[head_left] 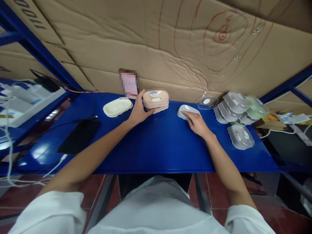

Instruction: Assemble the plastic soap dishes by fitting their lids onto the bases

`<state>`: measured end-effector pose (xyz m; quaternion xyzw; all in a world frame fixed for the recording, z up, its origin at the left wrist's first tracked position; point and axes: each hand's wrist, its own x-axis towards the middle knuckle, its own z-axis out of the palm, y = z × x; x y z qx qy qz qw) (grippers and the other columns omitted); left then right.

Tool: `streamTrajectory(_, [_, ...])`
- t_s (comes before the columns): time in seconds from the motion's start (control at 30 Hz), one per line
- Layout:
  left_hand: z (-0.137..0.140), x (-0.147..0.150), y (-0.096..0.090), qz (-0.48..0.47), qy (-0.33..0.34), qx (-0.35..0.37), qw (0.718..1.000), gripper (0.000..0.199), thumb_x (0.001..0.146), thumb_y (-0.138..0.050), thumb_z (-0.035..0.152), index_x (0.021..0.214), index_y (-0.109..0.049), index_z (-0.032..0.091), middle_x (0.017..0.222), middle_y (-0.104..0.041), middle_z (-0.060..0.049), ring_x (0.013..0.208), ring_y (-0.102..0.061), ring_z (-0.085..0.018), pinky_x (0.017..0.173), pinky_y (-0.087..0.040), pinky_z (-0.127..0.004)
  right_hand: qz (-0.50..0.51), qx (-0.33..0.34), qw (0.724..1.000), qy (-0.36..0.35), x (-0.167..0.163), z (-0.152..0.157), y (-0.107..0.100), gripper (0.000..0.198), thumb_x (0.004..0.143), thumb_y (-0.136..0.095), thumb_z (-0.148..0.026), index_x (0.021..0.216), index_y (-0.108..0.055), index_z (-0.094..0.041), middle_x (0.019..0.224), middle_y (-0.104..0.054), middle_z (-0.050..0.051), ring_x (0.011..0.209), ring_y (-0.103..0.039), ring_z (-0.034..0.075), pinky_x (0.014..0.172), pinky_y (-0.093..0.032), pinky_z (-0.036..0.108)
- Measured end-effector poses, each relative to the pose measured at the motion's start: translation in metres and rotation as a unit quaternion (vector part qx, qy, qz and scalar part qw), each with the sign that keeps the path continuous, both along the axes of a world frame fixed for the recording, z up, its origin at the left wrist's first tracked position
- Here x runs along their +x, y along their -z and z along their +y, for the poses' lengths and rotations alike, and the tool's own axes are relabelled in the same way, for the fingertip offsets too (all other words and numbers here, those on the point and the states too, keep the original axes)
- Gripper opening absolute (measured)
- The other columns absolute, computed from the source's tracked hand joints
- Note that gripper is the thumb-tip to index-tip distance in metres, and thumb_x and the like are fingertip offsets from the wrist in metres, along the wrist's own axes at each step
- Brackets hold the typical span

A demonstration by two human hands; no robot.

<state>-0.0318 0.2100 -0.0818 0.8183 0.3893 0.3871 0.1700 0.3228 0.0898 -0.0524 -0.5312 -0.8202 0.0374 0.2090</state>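
My left hand [138, 111] grips the left side of a pink soap box [158, 103] with a clear lid and a round sticker, thumb in front and fingers behind. On the blue table, my right hand [196, 123] has its fingers on a pale grey soap box base [187, 110] without a lid. Some of those fingers are curled and partly hidden. A loose clear lid [208, 102] with a round sticker lies just beyond this base. Left of my left hand, a cream soap box base [117, 107] rests on the tabletop.
Several lidded soap boxes [231, 109] are stacked at the right, with one more lidded box [240, 137] in front. A phone [129, 85] leans on the cardboard wall [102, 45]. A black tablet-like slab [78, 136] and cables lie at the left of the blue table [156, 149].
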Motion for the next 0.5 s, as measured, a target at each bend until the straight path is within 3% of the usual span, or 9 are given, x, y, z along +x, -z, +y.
streamTrajectory(0.1, [-0.007, 0.003, -0.001, -0.071, -0.034, -0.004, 0.997, 0.127, 0.083, -0.075, 0.083, 0.170, -0.014, 0.012, 0.174, -0.027, -0.028, 0.163, -0.031, -0.043, 0.130, -0.038, -0.058, -0.004, 0.000, 1.000, 0.014, 0.006, 0.002, 0.002, 0.049, 0.107, -0.053, -0.033, 0.154, -0.060, -0.021, 0.153, -0.068, 0.012, 0.142, -0.064, 0.033, 0.119, -0.048, 0.058])
streamTrajectory(0.23, [-0.030, -0.012, -0.010, -0.051, -0.041, -0.002, 0.998, 0.106, 0.096, -0.072, 0.066, 0.169, -0.016, 0.014, 0.174, -0.028, -0.025, 0.160, -0.036, -0.041, 0.125, -0.044, -0.059, 0.014, -0.008, 1.000, 0.011, 0.017, 0.010, 0.009, 0.047, 0.109, -0.051, -0.038, 0.151, -0.062, -0.021, 0.150, -0.070, 0.013, 0.139, -0.066, 0.031, 0.119, -0.049, 0.055])
streamTrajectory(0.3, [-0.048, -0.030, -0.014, 0.000, -0.048, 0.007, 0.999, 0.091, 0.101, -0.067, 0.056, 0.169, -0.020, 0.016, 0.170, -0.035, -0.024, 0.158, -0.041, -0.040, 0.124, -0.045, -0.059, 0.023, -0.006, 1.000, 0.020, 0.020, 0.014, 0.013, 0.046, 0.109, -0.052, -0.041, 0.149, -0.064, -0.021, 0.148, -0.071, 0.012, 0.138, -0.067, 0.031, 0.120, -0.048, 0.055])
streamTrajectory(0.37, [-0.069, -0.051, -0.016, 0.096, -0.090, 0.015, 0.991, 0.079, 0.102, -0.062, 0.050, 0.167, -0.030, 0.018, 0.167, -0.042, -0.024, 0.159, -0.039, -0.042, 0.129, -0.036, -0.065, 0.022, -0.004, 0.999, 0.033, 0.021, 0.015, 0.016, 0.045, 0.109, -0.053, -0.041, 0.146, -0.067, -0.021, 0.145, -0.073, 0.013, 0.136, -0.068, 0.033, 0.121, -0.046, 0.058])
streamTrajectory(0.43, [-0.088, -0.070, -0.017, 0.185, -0.174, 0.011, 0.967, 0.072, 0.103, -0.058, 0.050, 0.164, -0.037, 0.018, 0.166, -0.045, -0.026, 0.158, -0.037, -0.050, 0.127, -0.023, -0.080, 0.014, -0.006, 0.999, 0.035, 0.019, 0.014, 0.016, 0.044, 0.108, -0.053, -0.039, 0.145, -0.068, -0.020, 0.145, -0.073, 0.014, 0.136, -0.068, 0.034, 0.121, -0.045, 0.059])
streamTrajectory(0.5, [-0.105, -0.084, -0.018, 0.244, -0.222, -0.008, 0.944, 0.066, 0.105, -0.053, 0.050, 0.161, -0.043, 0.016, 0.161, -0.050, -0.029, 0.152, -0.044, -0.055, 0.119, -0.024, -0.088, -0.003, -0.014, 1.000, 0.028, 0.015, 0.010, 0.013, 0.045, 0.108, -0.055, -0.038, 0.148, -0.067, -0.022, 0.146, -0.072, 0.014, 0.135, -0.068, 0.034, 0.119, -0.046, 0.059])
